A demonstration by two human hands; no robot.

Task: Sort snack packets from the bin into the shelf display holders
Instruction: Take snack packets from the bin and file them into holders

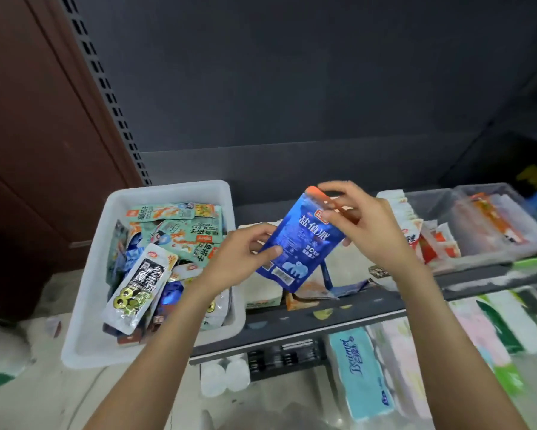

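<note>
Both hands on one blue snack pouch, held up in the air over the dark shelf, just right of the white bin. Pouch is tilted, top leaning right, front face toward me, white Chinese print and a pale animal graphic near the bottom.

My left hand pinches the pouch's lower left edge: thumb on the front face, remaining fingers curled behind it. My right hand pinches the upper right corner area, near the orange tab at the top; thumb and forefinger pressed on the front edge, other fingers curled loosely above and behind. Can't tell exactly how the back fingers lie on either hand, pouch hides them.

Bin sits at the left end of the shelf, overhanging the front edge. It's full of mixed packets: teal-green packets stacked at the back, a silver-black packet with yellow-green fruit print lying on top at the front, some blue wrappers between.

On the shelf below the pouch: a pale flat box, an orange packet and a blue wrapper lying flat. To the right, clear display holders with white-and-red sachets standing in rows; far-right holder has orange-striped packets, blurry.

Lower shelf: blue tissue pack, more pastel tissue packs to its right, two white bottle caps to its left.
</note>
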